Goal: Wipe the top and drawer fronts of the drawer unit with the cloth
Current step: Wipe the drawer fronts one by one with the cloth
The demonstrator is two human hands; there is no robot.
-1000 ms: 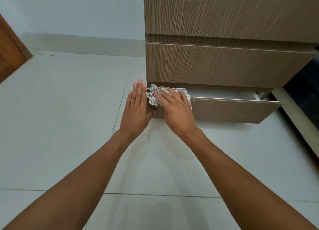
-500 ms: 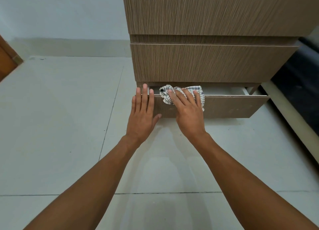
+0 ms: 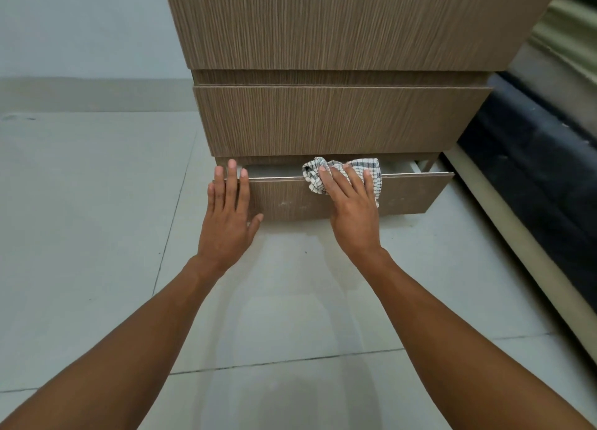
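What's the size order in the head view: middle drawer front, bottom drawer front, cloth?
1. middle drawer front, largest
2. bottom drawer front, though pulled out nearer the camera
3. cloth, smallest, partly under the right hand

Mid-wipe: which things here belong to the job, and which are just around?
Job: cloth, bottom drawer front, drawer unit, right hand pressing the cloth, left hand flat on the drawer front.
Just around: tiled floor, wall, dark padded furniture.
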